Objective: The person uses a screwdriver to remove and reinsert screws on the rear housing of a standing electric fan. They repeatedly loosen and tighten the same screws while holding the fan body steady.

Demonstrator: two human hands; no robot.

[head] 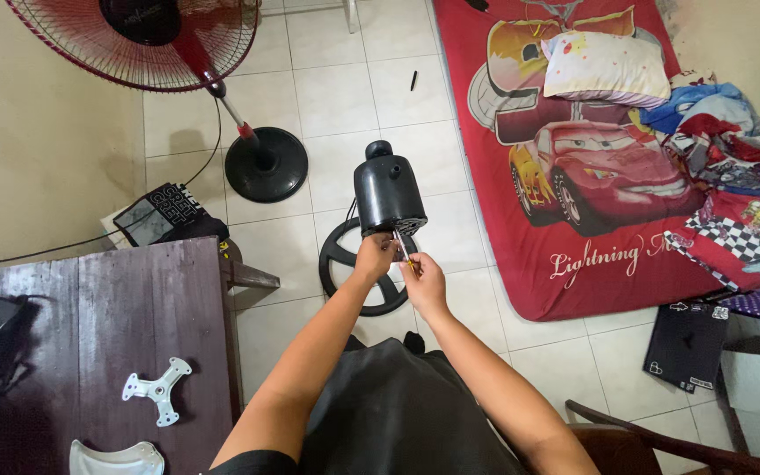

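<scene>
Gripping a black fan motor housing [388, 193], left hand [375, 256]; right hand [425, 283] holds a screwdriver [403, 251].

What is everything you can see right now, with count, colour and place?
Fan motor housing: one, black, floor centre, held upright.
Screwdriver: one, thin, at the housing's lower edge.
Round base ring: one, black, on the floor under the housing.
Standing fan: one, red grille, black base, top left.
Table: one, dark wood, lower left.
Three-armed bracket: one, white, on the table.
Curved plastic piece: one, white, table's near edge.
Mattress: one, red cartoon-car sheet, right.
Pillow: one, white patterned, on the mattress.
Left hand: steadies the housing.
Right hand: grips the screwdriver.
</scene>
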